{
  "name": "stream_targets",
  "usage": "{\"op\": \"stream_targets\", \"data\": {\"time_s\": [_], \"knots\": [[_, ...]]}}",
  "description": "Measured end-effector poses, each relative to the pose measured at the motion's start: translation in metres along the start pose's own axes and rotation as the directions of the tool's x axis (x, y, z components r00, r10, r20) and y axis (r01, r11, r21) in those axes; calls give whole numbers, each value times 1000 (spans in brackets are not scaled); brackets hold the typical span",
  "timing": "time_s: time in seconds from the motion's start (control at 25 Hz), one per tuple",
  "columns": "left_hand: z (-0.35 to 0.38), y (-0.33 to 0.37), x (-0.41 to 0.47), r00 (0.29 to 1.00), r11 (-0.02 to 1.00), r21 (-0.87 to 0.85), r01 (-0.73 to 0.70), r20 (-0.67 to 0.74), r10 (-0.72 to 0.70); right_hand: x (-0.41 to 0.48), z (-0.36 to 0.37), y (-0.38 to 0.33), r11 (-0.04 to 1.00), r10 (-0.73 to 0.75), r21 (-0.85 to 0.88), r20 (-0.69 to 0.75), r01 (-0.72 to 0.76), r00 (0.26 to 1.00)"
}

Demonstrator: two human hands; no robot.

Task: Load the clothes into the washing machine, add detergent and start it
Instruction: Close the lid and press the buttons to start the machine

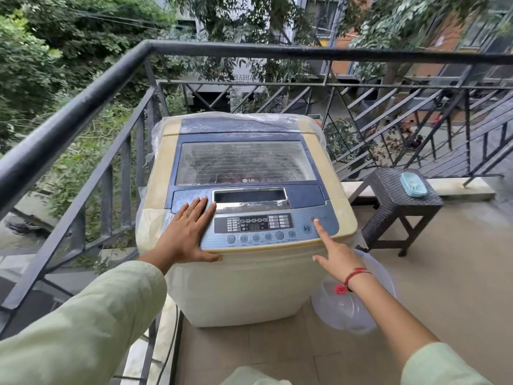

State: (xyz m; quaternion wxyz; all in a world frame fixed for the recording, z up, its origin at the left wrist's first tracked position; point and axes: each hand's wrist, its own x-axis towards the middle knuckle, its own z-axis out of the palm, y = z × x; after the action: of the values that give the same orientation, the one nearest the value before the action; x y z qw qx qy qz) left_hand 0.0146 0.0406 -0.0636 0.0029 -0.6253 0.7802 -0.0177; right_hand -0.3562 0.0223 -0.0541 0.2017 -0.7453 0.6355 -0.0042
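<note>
The washing machine (244,287) sits dead centre of my view on the balcony floor. Its lid (244,162) is down and something reddish shows dimly through the glass, so I reckon loading's done and this is the start-up bit.

My right hand (337,259) holds nothing. The index finger is out, the rest tucked in, and the tip is on or right at the round button (314,218) in the 2 o'clock corner of the control panel (266,227). My left hand (184,234) lies flat on the top at the panel's 9 o'clock, gripping nothing.

To do it well, I'd press straight down, short and firm, and check the display wakes up (can't tell if it's lit). Then I'd hop to the play/pause key (306,228) at the button's 7 o'clock.

Headcount:
- one machine, one lid, two hands
- six round keys along the panel's near edge
- one wicker stool (394,195) at 3 o'clock, carrying one teal dish (413,184)
- one clear plastic tub (358,309) on the floor at 5 o'clock
</note>
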Motion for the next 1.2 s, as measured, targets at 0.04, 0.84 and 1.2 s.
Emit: {"op": "stream_targets", "data": {"time_s": [0.04,0.84,1.2], "knots": [[0,0,0,1000,1000,-4,0,-1,0,-1,0,-1,1000,-2,-11,-2,2,1000],[0,0,-1,1000,1000,-21,6,19,-6,-20,59,-166,927,-307,-214,36,307,951],[1,0,-1,1000,1000,-21,6,23,-5,-16,64,-181,893,-307,-338,22,296,951]]}}
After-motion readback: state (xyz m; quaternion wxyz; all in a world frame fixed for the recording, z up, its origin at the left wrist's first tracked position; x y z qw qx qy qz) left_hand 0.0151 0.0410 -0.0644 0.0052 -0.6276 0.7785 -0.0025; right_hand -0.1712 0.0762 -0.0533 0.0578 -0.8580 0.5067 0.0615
